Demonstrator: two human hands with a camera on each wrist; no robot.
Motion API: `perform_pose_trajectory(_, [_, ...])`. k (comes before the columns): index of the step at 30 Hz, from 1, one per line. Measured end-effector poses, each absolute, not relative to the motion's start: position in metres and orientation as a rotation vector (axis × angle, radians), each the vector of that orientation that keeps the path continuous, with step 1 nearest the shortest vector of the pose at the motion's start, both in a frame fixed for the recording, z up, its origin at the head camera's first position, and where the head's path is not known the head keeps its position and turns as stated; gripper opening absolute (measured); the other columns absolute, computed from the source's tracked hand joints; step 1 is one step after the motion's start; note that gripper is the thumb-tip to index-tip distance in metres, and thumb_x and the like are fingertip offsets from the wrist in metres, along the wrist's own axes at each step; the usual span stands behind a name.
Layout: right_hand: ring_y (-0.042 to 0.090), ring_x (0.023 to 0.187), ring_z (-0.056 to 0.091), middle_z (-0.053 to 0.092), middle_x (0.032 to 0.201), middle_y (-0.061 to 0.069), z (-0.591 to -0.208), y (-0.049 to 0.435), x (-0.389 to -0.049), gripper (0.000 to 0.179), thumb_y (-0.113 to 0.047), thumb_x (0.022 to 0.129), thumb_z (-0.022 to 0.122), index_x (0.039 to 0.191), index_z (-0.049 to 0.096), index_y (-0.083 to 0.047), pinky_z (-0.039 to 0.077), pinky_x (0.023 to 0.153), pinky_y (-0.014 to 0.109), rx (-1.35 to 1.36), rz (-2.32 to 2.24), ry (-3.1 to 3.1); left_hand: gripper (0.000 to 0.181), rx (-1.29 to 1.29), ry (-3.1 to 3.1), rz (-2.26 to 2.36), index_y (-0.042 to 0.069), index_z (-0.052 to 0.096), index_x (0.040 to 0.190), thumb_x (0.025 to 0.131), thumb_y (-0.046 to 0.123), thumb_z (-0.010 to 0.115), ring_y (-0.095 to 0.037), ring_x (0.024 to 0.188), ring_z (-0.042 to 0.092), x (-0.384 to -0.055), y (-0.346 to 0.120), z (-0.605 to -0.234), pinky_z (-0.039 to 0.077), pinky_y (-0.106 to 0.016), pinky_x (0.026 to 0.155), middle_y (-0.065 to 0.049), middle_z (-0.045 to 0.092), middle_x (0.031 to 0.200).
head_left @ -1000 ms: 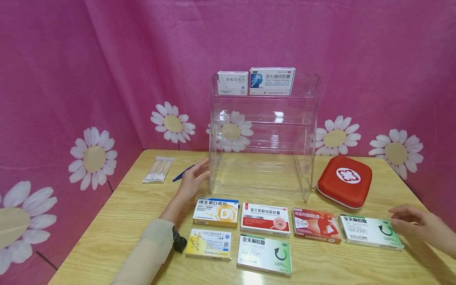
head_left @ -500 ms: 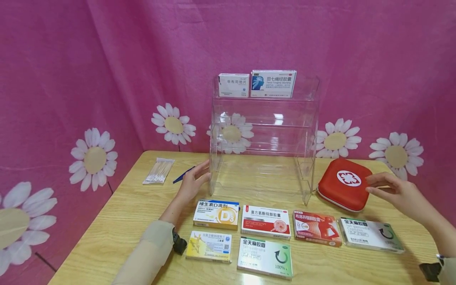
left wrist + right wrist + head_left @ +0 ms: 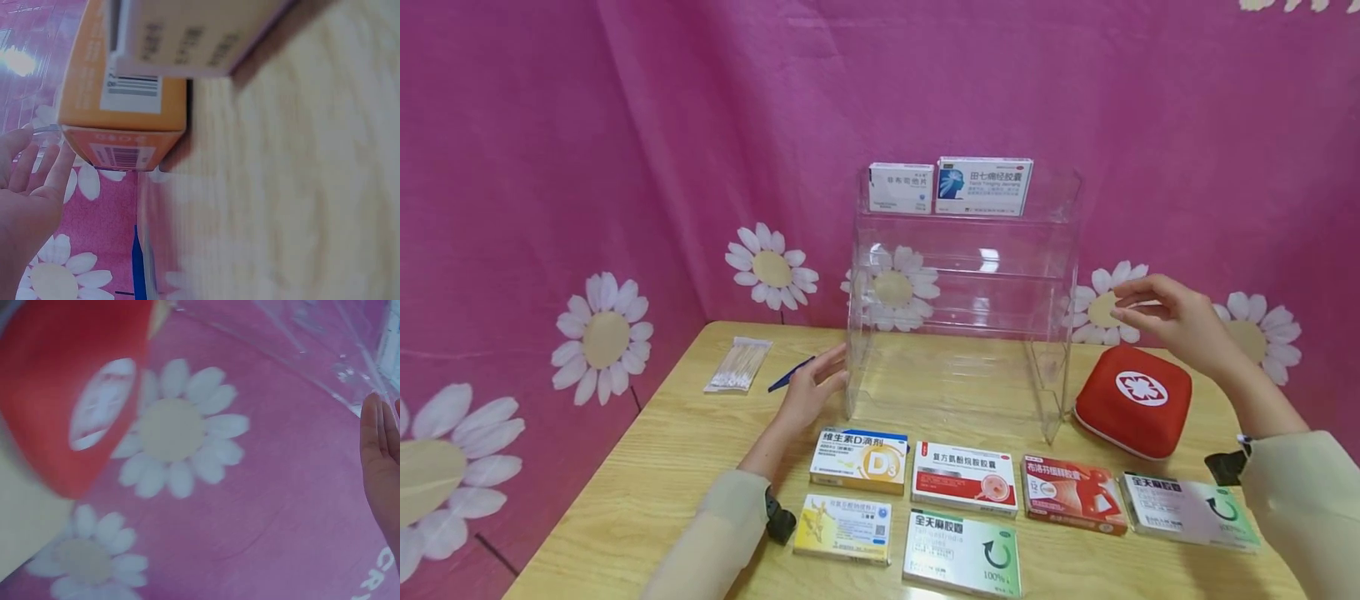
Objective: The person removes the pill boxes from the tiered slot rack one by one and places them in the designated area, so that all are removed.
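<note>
A clear tiered display rack point(image 3: 962, 400) stands in the middle of the table. My left hand point(image 3: 808, 392) rests its fingertips against the rack's left side, fingers fairly straight. Raised above the red first-aid case point(image 3: 1165, 417), my right hand point(image 3: 1180, 321) is right of the rack, apart from it, holding nothing. On the top tier sit a small white medicine box point(image 3: 901, 190) and a white-and-blue one point(image 3: 983, 187). In front of the rack lie a vitamin D box point(image 3: 859, 460), a red-and-white box point(image 3: 964, 477), a red box point(image 3: 1075, 493) and a green-and-white box point(image 3: 1187, 510).
Nearer the front are a yellow medicine box point(image 3: 842, 529) and another green-and-white box point(image 3: 962, 552). At the left lie a packet of cotton swabs point(image 3: 739, 365) and a blue pen-like object point(image 3: 790, 375). A pink flowered curtain point(image 3: 700, 125) hangs behind the table.
My right hand has left the green-and-white box at the right, risen past the first-aid case and moved toward the rack. My left hand keeps its place on the rack; the view tips slightly.
</note>
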State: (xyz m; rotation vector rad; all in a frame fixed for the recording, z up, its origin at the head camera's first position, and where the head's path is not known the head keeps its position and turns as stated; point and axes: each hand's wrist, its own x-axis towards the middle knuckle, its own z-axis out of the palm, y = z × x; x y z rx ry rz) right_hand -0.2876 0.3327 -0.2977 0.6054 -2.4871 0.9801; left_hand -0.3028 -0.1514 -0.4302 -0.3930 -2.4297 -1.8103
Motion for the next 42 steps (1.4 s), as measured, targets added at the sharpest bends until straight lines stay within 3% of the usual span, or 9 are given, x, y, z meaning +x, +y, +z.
perform_pose_trajectory(12, [-0.018,0.094,0.054,0.053,0.103,-0.025,-0.241,0.281,-0.340,0.041,-0.018,0.089,0.072,0.124,0.059,-0.001,0.043,0.082,-0.005,0.553,0.971,-2.344,0.049,-0.431,-2.398,-1.806,0.005,0.048,0.144,0.096,0.006,0.060,-0.033,0.132,0.053,-0.302,-0.153,-0.431,0.049,-0.043,0.107,-0.016,0.050,0.148])
perform_pose_trajectory(17, [-0.017,0.097,0.051,0.050,0.104,-0.025,-0.225,0.264,-0.357,0.045,-0.023,0.089,0.072,0.126,0.059,-0.001,0.044,0.090,-0.001,0.558,0.942,-2.325,0.050,-0.414,-2.399,-1.822,0.005,0.047,0.144,0.096,0.006,0.059,-0.034,0.133,0.053,-0.302,-0.152,-0.433,0.049,-0.043,0.108,-0.016,0.049,0.148])
perform_pose_trajectory(21, [-0.010,0.100,0.050,0.053,0.109,-0.013,-0.215,0.254,-0.371,0.046,-0.026,0.090,0.072,0.128,0.058,-0.003,0.046,0.097,0.009,0.515,0.881,-2.347,0.050,-0.413,-2.395,-1.814,0.004,0.047,0.144,0.095,0.005,0.060,-0.034,0.132,0.053,-0.301,-0.150,-0.435,0.050,-0.043,0.107,-0.017,0.050,0.147])
perform_pose_trajectory(27, [0.037,0.121,0.050,0.052,0.128,0.022,-0.203,0.241,-0.391,0.047,-0.018,0.093,0.067,0.133,0.052,0.001,0.043,0.108,0.047,0.472,0.823,-2.385,0.050,-0.425,-2.378,-1.848,0.003,0.047,0.144,0.095,0.005,0.060,-0.035,0.132,0.053,-0.302,-0.149,-0.436,0.050,-0.044,0.106,-0.020,0.049,0.147])
perform_pose_trajectory(29, [0.042,0.122,0.047,0.050,0.130,0.026,-0.200,0.239,-0.398,0.049,-0.014,0.093,0.066,0.136,0.049,0.003,0.038,0.109,0.058,0.479,0.820,-2.403,0.050,-0.416,-2.377,-1.858,0.004,0.047,0.144,0.095,0.005,0.059,-0.035,0.132,0.053,-0.302,-0.149,-0.437,0.050,-0.043,0.106,-0.019,0.049,0.148])
perform_pose_trajectory(35, [0.045,0.120,0.041,0.049,0.131,0.031,-0.198,0.236,-0.417,0.054,-0.012,0.093,0.065,0.142,0.045,0.001,0.027,0.108,0.060,0.513,0.743,-2.465,0.048,-0.399,-2.363,-1.862,0.004,0.049,0.143,0.096,0.004,0.059,-0.035,0.132,0.054,-0.301,-0.148,-0.436,0.052,-0.042,0.105,-0.018,0.050,0.147])
perform_pose_trajectory(42, [0.046,0.130,0.036,0.047,0.139,0.030,-0.193,0.227,-0.427,0.050,-0.014,0.095,0.063,0.141,0.048,-0.003,0.027,0.112,0.061,0.544,0.683,-2.538,0.048,-0.396,-2.358,-1.841,0.004,0.049,0.142,0.095,0.004,0.059,-0.035,0.131,0.054,-0.303,-0.151,-0.434,0.052,-0.042,0.104,-0.018,0.050,0.147])
